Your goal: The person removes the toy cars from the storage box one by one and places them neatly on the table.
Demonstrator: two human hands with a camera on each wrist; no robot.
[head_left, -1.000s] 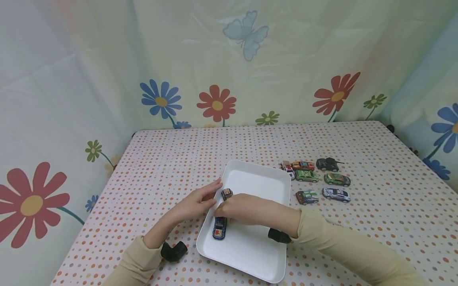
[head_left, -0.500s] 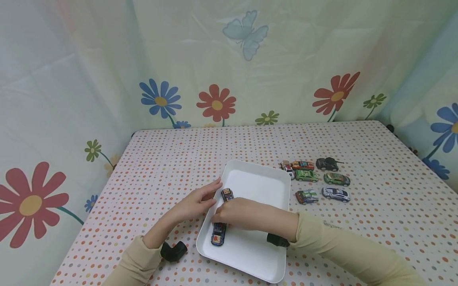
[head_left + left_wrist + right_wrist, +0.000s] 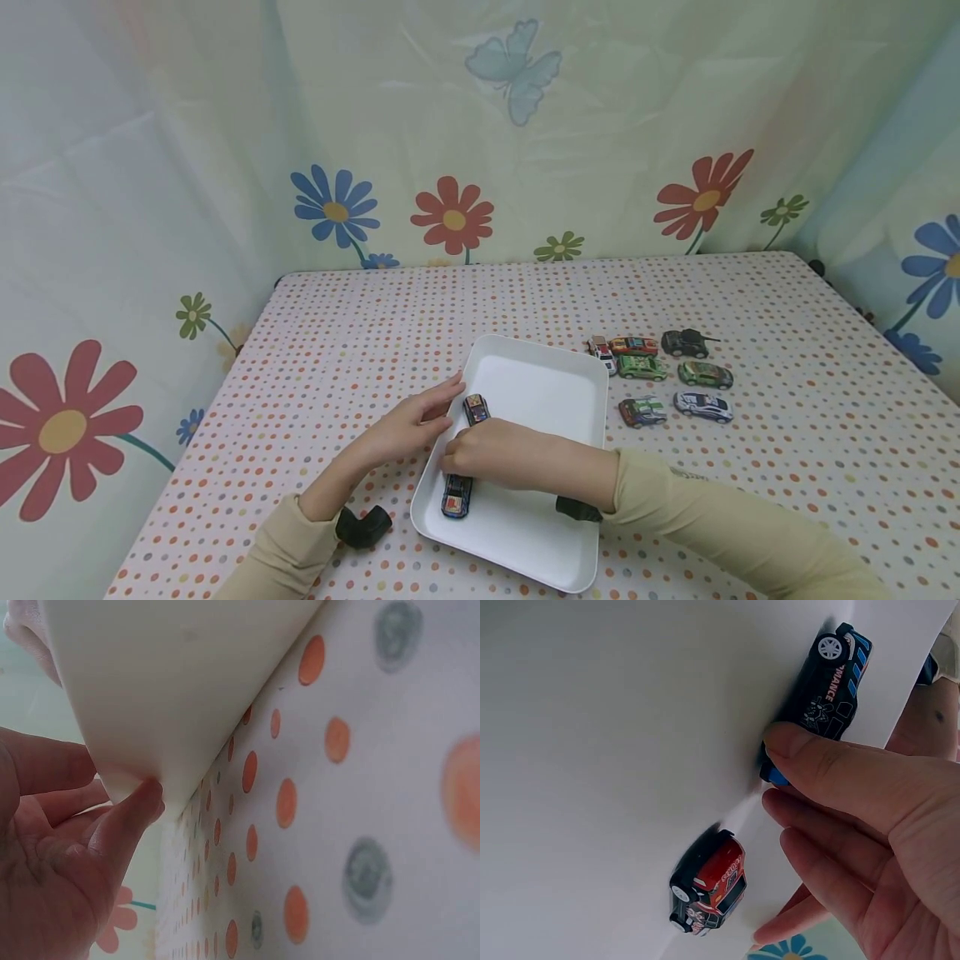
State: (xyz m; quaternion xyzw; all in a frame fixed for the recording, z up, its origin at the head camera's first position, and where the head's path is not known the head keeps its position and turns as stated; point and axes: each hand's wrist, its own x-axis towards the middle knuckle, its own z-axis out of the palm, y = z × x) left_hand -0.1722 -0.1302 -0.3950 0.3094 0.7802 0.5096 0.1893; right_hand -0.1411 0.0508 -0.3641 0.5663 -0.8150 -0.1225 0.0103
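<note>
A white tray (image 3: 540, 533) sits slanted on the dotted tabletop. At its left rim, my left hand (image 3: 401, 427) holds the wall, the thumb (image 3: 135, 814) against the outside. My right hand (image 3: 487, 452) reaches across the tray and pinches one end of a dark toy car (image 3: 456, 497) by the left wall; in the right wrist view this car (image 3: 832, 690) has blue stripes and white wheels. Beyond that hand, a second toy car (image 3: 476, 407) stands along the same wall, red and black in the right wrist view. Fingers of my right hand partly hide the pinched car.
Right of the tray are several more toy cars, among them a white one (image 3: 703, 406), a green one (image 3: 641, 367) and a black one with a barrel (image 3: 686, 343). A black curved piece (image 3: 363, 527) lies by my left wrist. Printed curtains (image 3: 600, 125) stand behind the table.
My right hand has shifted slightly toward me along the tray's left wall, and the dark toy car has slid with it. The left hand and the tray stay in place.
</note>
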